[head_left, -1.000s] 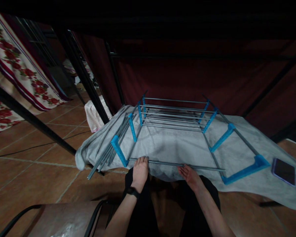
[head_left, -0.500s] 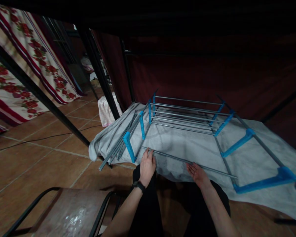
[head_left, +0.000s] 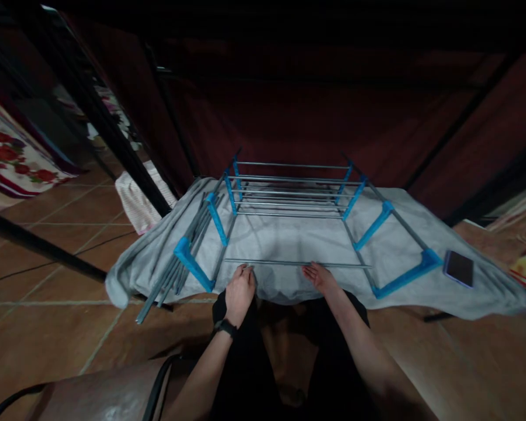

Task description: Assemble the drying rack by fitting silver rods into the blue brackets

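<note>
A half-built rack [head_left: 289,196] of grey metal rods and blue plastic side pieces lies on a grey cloth [head_left: 421,280] spread over the floor. One loose grey rod [head_left: 284,263] lies crosswise at the rack's near end. My left hand [head_left: 240,287], with a dark watch at the wrist, has its fingers curled just below the rod's left part. My right hand [head_left: 319,276] rests with fingers stretched out, fingertips touching the rod near its middle. A bundle of spare rods [head_left: 175,263] lies at the rack's left side.
A phone [head_left: 459,268] lies on the cloth at the right. Black metal bed-frame posts [head_left: 114,146] rise at the left, with dark red fabric [head_left: 311,117] behind the rack. A chair seat [head_left: 96,394] is at the lower left on the tiled floor.
The view swung back to the left and the rod now lies level across the rack's near end. Both hands stayed at the rod, the left hand's fingers curling in.
</note>
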A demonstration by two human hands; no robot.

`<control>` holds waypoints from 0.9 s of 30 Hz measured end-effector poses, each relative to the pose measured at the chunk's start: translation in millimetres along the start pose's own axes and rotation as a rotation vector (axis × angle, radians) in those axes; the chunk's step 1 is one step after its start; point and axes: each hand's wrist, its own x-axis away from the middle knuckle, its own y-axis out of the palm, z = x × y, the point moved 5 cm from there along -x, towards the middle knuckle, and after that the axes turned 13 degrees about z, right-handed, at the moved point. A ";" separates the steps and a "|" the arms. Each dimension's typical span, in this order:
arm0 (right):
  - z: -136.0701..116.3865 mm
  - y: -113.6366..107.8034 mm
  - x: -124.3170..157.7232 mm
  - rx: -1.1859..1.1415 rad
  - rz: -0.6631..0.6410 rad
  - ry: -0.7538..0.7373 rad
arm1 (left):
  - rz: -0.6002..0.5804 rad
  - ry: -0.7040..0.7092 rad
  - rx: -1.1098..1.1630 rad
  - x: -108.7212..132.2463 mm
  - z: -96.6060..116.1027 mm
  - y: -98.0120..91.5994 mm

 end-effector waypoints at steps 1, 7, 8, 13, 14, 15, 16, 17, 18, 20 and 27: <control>-0.5 0.7 0.4 -0.007 0.018 0.014 | -0.007 -0.002 -0.009 -0.6 0.2 0.6; -5.1 4.0 3.7 -0.010 0.035 0.092 | -0.014 0.033 -0.031 -2.3 3.0 0.4; -5.2 4.4 4.4 -0.005 0.032 0.103 | -0.015 0.035 -0.033 -2.3 3.2 0.2; -0.6 9.3 6.4 0.015 0.025 0.147 | -0.029 0.039 -0.031 -2.5 4.0 0.3; 0.3 10.3 6.7 0.017 0.025 0.153 | -0.029 0.039 -0.026 -2.7 4.3 0.2; 1.1 10.9 7.0 0.021 0.023 0.158 | -0.029 0.036 -0.021 -2.8 4.5 -0.1; 1.6 11.1 7.6 0.028 0.021 0.164 | -0.030 0.029 -0.017 -2.8 4.4 -0.4; 1.9 10.9 8.3 0.038 0.018 0.168 | -0.032 0.020 -0.012 -2.7 4.1 -0.9; 2.0 10.3 9.2 0.051 0.015 0.173 | -0.034 0.010 -0.004 -2.4 3.8 -1.5; 1.8 8.7 11.0 0.086 0.002 0.184 | -0.036 0.002 0.029 -1.1 3.0 -3.2; 2.3 6.7 8.8 0.225 -0.044 0.214 | 0.108 0.014 0.427 30.0 -10.2 -24.8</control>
